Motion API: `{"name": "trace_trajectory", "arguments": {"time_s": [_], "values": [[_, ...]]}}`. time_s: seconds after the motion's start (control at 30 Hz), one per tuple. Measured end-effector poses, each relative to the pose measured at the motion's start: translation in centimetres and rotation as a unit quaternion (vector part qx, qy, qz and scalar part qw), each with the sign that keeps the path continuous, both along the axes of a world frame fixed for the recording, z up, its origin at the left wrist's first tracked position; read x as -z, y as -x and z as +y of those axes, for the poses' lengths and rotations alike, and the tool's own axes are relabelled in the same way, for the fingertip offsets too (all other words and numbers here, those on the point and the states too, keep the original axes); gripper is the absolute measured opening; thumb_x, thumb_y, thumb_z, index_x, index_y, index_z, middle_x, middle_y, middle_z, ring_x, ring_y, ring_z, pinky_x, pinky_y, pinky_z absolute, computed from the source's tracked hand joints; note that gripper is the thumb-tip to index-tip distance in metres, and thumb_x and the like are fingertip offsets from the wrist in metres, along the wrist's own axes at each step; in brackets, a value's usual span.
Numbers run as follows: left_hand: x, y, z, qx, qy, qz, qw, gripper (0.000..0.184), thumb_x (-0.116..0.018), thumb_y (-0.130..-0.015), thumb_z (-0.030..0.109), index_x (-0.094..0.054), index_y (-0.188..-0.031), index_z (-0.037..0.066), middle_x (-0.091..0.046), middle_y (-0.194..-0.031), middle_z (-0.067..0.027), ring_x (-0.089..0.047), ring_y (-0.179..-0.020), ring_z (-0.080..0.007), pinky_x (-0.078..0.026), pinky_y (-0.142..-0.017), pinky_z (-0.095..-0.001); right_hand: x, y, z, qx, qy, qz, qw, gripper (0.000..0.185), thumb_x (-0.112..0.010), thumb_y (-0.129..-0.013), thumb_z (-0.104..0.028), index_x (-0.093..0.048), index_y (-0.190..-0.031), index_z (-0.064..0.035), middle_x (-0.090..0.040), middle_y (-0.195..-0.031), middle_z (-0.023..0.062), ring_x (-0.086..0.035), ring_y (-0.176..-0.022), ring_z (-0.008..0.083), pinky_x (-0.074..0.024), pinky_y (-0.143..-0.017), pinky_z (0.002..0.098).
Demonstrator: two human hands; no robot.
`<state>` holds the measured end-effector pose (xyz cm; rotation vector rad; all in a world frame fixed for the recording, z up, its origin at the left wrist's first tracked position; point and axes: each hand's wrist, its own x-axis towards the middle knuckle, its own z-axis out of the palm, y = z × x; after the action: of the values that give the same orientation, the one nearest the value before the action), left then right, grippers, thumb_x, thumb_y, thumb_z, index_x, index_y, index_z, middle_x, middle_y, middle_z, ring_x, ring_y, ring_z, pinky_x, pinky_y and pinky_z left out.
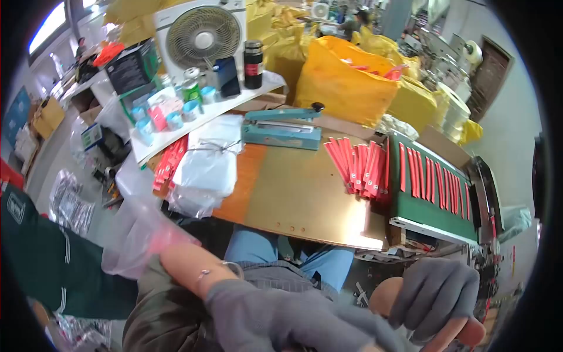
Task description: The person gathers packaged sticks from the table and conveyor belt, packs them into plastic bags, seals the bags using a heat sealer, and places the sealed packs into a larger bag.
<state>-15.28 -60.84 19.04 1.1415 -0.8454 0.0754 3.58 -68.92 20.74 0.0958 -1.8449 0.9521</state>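
Both my hands wear grey gloves and are low in front of my lap, below the table edge. My left hand (281, 314) stretches across to the right; motion blur and the bottom of the view hide its fingers. My right hand (437, 299) is closed, fingers curled, with bare fingertips showing. Anything inside it is hidden. On the table (293, 199), a fan of slim red packets (360, 170) lies at the right, by a green conveyor belt (434, 218) carrying a row of similar red packets (431, 179). A blue-green impulse sealer (281, 138) stands at the back.
Clear plastic bags (206, 167) lie at the left beside more red packets (171, 161). A white shelf (202, 117) holds cups, a can, a phone (227, 76), a thermos (253, 64) and a fan (204, 38). Behind stands a yellow sack (343, 85). Another person's dark sleeve (53, 258) is at left.
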Motion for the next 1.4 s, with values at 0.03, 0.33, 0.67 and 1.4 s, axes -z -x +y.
{"name": "trace_trajectory", "arguments": {"time_s": [0.03, 0.33, 0.67, 1.4], "values": [[0.8, -1.0, 0.4, 0.001, 0.152, -0.082, 0.985, 0.062, -0.079, -0.077, 0.024, -0.054, -0.117, -0.016, -0.049, -0.125, -0.0251, -0.052, -0.113, -0.0336, -0.040, -0.094, -0.0402, 0.2, -0.2, 0.1, -0.001, -0.001, -0.007, 1.000, 0.050, -0.053, -0.093, -0.048, -0.069, -0.081, -0.0027, -0.056, -0.061, 0.0024, -0.053, -0.048, 0.0137, -0.0464, -0.047, 0.0262], [3.0, -0.6, -1.5, 0.014, 0.187, -0.010, 0.982, 0.046, -0.079, -0.076, 0.015, -0.060, -0.108, -0.012, -0.053, -0.111, -0.0199, -0.055, -0.095, -0.0260, -0.043, -0.082, -0.0361, 3.6, -1.2, -0.9, 0.058, 0.033, 0.019, 0.998, 0.044, -0.048, -0.098, -0.036, -0.069, -0.087, 0.0016, -0.064, -0.062, 0.0092, -0.061, -0.047, 0.0169, -0.0560, -0.050, 0.0327], [4.5, -1.0, -1.8, -0.079, 0.295, -0.040, 0.951, 0.032, -0.071, -0.083, 0.015, -0.062, -0.100, -0.011, -0.059, -0.101, -0.0213, -0.060, -0.090, -0.0284, -0.046, -0.079, -0.0383, 6.0, -1.4, -0.9, 0.205, 0.060, 0.095, 0.972, 0.040, -0.051, -0.096, -0.038, -0.065, -0.083, -0.0031, -0.062, -0.057, 0.0052, -0.060, -0.046, 0.0149, -0.0532, -0.046, 0.0298], [5.9, -3.6, -4.9, -0.411, 0.408, -0.168, 0.797, 0.033, -0.076, -0.077, 0.030, -0.064, -0.072, 0.000, -0.061, -0.078, -0.0144, -0.057, -0.065, -0.0262, -0.047, -0.056, -0.0357, 10.0, -0.9, -1.2, 0.306, 0.158, 0.081, 0.935, 0.044, -0.070, -0.082, -0.038, -0.068, -0.080, 0.0063, -0.059, -0.058, 0.0079, -0.056, -0.047, 0.0190, -0.0471, -0.046, 0.0308]]}}
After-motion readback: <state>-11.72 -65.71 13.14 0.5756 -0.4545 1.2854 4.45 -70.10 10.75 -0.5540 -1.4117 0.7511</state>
